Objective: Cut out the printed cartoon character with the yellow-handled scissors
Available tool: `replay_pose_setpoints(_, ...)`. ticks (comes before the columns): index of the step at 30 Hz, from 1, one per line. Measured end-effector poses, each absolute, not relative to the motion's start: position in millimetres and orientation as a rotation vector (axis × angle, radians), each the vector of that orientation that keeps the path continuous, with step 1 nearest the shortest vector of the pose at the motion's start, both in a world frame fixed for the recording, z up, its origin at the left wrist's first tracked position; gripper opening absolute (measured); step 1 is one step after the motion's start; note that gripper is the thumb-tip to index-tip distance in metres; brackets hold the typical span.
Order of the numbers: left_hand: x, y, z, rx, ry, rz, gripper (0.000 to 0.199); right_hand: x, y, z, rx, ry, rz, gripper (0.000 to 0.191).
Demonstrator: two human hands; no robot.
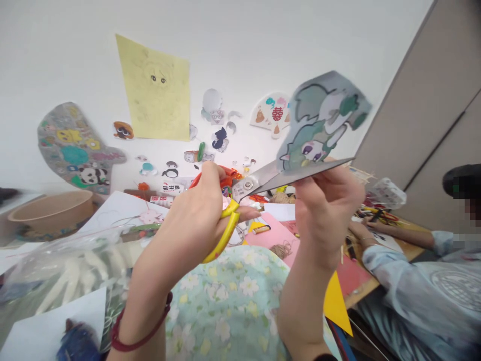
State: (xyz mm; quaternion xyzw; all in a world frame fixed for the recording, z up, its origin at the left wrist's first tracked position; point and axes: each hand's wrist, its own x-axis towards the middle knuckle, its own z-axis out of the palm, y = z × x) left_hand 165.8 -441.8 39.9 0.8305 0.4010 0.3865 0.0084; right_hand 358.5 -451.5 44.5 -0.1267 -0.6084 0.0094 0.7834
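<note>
My left hand [195, 215], a dark red bracelet on its wrist, is closed around the handles of a pair of scissors [246, 186]. One handle is red, the other yellow. The metal blades point right, slightly apart, at the lower edge of a paper cutout [319, 118]. This cutout carries a teal and white cartoon character with purple eyes, seen tilted. My right hand [326, 205] pinches its bottom edge from below, close behind the blades. The fingertips are partly hidden by blade and paper.
Paper drawings and a yellow sheet [161, 95] hang on the wall. A brown bowl [52, 208], pink paper [276, 233], twine [281, 249] and a plastic bag [75, 265] lie on the cluttered table. Another person's arm [406, 233] works at the right.
</note>
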Motion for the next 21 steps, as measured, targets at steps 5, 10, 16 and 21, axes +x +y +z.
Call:
replay_pose_setpoints(5, 168.4, -441.8, 39.2, 2.556, 1.252, 1.242, 0.045, 353.7, -454.0, 43.7, -0.346, -1.354, 0.076, 0.012)
replay_pose_setpoints(10, 168.3, -442.4, 42.7, 2.565, 1.328, 1.253, 0.04, 353.3, -452.4, 41.5, -0.381, -1.316, 0.074, 0.008)
replay_pose_setpoints(16, 166.7, -442.0, 43.6, 2.569, 1.322, 1.268, 0.043, 355.4, -450.2, 38.1, -0.417, -1.269, 0.025, 0.013)
replay_pose_setpoints(21, 167.2, -445.4, 44.1, 2.493, 1.428, 1.253, 0.051, 356.1, -449.3, 40.4, -0.415, -1.283, 0.063, 0.016)
